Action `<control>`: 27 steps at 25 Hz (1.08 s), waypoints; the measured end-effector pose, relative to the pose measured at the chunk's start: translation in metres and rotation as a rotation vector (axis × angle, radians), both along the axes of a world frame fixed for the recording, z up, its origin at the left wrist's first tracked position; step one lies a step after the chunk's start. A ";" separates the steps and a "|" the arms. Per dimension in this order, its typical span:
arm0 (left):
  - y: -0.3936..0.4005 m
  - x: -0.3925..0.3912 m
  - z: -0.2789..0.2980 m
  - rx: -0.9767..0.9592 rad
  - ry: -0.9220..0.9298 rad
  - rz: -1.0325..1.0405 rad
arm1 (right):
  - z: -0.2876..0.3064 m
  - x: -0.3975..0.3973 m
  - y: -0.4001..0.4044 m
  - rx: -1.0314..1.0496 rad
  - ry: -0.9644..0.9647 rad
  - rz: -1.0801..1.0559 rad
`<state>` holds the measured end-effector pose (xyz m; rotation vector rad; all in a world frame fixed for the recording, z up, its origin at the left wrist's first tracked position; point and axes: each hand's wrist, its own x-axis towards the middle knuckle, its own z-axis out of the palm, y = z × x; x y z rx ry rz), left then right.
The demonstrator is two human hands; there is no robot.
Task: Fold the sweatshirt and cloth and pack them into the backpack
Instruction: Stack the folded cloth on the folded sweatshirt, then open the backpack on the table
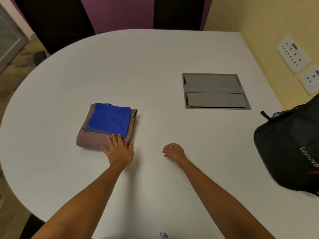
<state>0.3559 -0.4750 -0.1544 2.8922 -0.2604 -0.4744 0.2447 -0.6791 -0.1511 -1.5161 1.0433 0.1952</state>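
Resting folded on the white oval bench [155,69], the mauve-brown fabric sweatshirt [89,141] forms a compact block with the folded royal-blue cloth [109,119] square on top of it. Spread flat with fingers splayed, the left hand [120,150] lies on the stack's near right corner, gripping nothing. Right of the stack, the right hand [173,152] hovers loosely curled and empty. Far right of the stack, at the bench's edge, sits the black fabric backpack [290,149]; whether its opening is unzipped I cannot tell.

Folding looks done, so lifting comes next: both hands should slide under the sweatshirt, thumbs pinning the cloth. Between stack and backpack the surface is bare; the grey metal hatch [214,91] lies beyond that path.
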 end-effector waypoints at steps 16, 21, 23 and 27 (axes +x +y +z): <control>-0.287 -0.155 0.098 -0.480 0.047 -0.215 | 0.090 -0.146 -0.235 -0.519 -0.202 0.133; -0.363 -0.195 0.129 -0.582 0.017 -0.324 | 0.152 -0.190 -0.311 -0.688 -0.278 0.023; -0.391 -0.212 0.143 -0.619 0.009 -0.376 | 0.178 -0.207 -0.334 -0.751 -0.333 -0.007; -0.441 -0.235 0.172 -0.671 -0.015 -0.458 | 0.231 -0.234 -0.367 -0.879 -0.421 -0.064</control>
